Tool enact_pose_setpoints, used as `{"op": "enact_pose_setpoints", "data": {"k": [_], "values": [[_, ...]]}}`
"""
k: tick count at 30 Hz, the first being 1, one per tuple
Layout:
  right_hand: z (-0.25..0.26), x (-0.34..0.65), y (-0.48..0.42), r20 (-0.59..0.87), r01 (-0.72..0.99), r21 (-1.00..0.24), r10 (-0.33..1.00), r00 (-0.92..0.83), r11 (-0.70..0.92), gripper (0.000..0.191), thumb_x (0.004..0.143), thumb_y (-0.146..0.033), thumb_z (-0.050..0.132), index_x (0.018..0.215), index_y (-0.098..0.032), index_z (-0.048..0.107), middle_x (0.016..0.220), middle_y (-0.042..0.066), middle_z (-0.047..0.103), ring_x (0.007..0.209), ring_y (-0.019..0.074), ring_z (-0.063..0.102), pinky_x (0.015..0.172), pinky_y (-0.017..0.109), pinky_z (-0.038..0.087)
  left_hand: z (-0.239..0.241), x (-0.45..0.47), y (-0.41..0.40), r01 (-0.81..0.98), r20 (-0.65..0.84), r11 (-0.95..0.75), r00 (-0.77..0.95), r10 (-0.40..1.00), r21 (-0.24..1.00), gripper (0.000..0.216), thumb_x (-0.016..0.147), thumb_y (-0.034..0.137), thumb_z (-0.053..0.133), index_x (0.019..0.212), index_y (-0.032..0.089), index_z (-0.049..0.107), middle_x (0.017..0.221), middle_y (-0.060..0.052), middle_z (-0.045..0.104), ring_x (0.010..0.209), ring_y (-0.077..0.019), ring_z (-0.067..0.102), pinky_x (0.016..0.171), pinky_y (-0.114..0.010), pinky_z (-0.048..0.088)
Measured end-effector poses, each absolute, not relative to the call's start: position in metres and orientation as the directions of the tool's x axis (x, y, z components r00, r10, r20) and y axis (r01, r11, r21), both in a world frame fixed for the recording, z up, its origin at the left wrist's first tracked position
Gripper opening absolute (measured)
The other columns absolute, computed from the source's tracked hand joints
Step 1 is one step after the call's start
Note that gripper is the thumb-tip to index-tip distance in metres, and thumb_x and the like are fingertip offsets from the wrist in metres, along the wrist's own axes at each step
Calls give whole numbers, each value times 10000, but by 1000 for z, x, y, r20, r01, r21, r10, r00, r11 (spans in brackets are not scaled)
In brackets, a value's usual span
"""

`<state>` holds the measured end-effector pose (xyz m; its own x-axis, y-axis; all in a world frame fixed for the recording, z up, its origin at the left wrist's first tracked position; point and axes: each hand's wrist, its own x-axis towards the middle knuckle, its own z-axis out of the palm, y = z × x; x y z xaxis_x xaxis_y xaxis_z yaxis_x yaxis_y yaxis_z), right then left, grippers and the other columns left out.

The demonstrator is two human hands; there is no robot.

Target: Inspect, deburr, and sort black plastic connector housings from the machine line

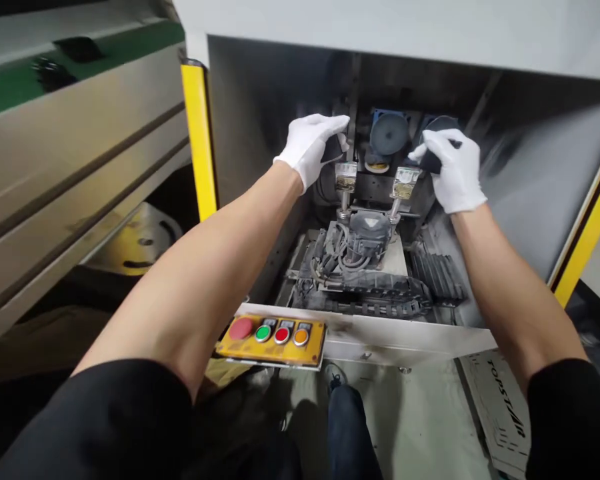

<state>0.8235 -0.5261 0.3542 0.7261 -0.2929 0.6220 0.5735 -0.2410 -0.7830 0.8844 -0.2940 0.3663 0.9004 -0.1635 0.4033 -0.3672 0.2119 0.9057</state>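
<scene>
My left hand (313, 148), in a white glove, is closed around a dark, flat-sided piece (332, 149). It is inside the machine, just above the left metal-topped post (347, 176). In the same kind of glove, my right hand (455, 170) grips another dark piece (431, 161), close above the right metal-topped post (405, 181). Whether either piece touches its post I cannot tell. Both posts rise from a dusty grey mechanism (370, 233) with cables. Behind them are two round discs, the left disc (389, 133) on a blue mount and the right disc (443, 123) partly hidden by my hand.
A yellow button panel (273, 340) juts out at the front, below my left forearm. Yellow strips (199, 137) edge the opening. A ribbed cable chain (380, 293) crosses the machine floor. At the lower right lies a printed cardboard box (500, 407). A metal-sided bench (105, 120) stands left.
</scene>
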Motion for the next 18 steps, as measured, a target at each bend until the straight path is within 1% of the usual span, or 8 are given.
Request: {"op": "enact_pose_setpoints", "data": {"k": [2,4,6,9,11,13,16,18], "values": [[349,864,-531,549,495,-833,-262,794,-248,368,909,-413,838,771,-278,525,661,-59,649,704,96,597,853,341,497,356,914,-310,-391,411,131,884,-223,911,516,727,572,928,739,236,537,728,8,628,817,-155,582,820,-372,517],[341,884,-530,483,434,-870,-226,846,-236,396,906,-459,842,780,-279,513,646,-68,643,694,88,572,811,342,473,346,928,-319,-418,418,65,860,-293,906,525,698,612,930,733,240,561,721,-4,647,832,-168,579,806,-378,501],[334,888,-528,465,429,-881,-195,864,-199,438,879,-546,849,797,-278,512,641,-71,640,680,92,567,756,341,462,339,930,-323,-447,435,36,846,-309,894,494,720,595,926,729,238,585,702,-13,650,824,-178,594,790,-372,503],[324,879,-525,517,495,-854,-152,842,-162,512,809,-647,871,860,-263,536,694,-64,678,699,90,594,707,320,467,337,923,-323,-511,508,50,830,-229,858,453,772,559,904,663,241,601,689,-39,659,753,-207,633,725,-378,519],[320,873,-524,540,525,-841,-139,830,-130,518,800,-655,869,890,-259,546,714,-58,696,689,94,619,700,313,488,339,917,-321,-558,559,70,804,-200,827,432,806,527,879,616,245,611,696,-59,676,685,-215,639,681,-389,518],[318,869,-522,561,555,-828,-147,815,-80,502,785,-637,874,880,-263,553,707,-49,704,660,118,645,694,324,519,341,914,-321,-584,586,77,783,-210,808,411,815,483,864,580,255,617,682,-61,686,640,-209,624,658,-390,511],[316,870,-520,586,590,-807,-169,792,-33,505,737,-635,896,842,-279,553,687,-39,710,646,168,661,675,354,536,344,912,-321,-580,571,47,781,-251,813,371,795,410,853,541,272,620,632,-45,697,631,-204,584,655,-393,495],[315,871,-520,582,587,-809,-158,797,-23,507,718,-638,906,834,-301,545,679,-52,713,655,179,648,686,368,526,345,910,-323,-581,564,17,782,-266,814,348,776,374,845,525,276,626,605,-41,693,626,-201,548,676,-408,489]]}}
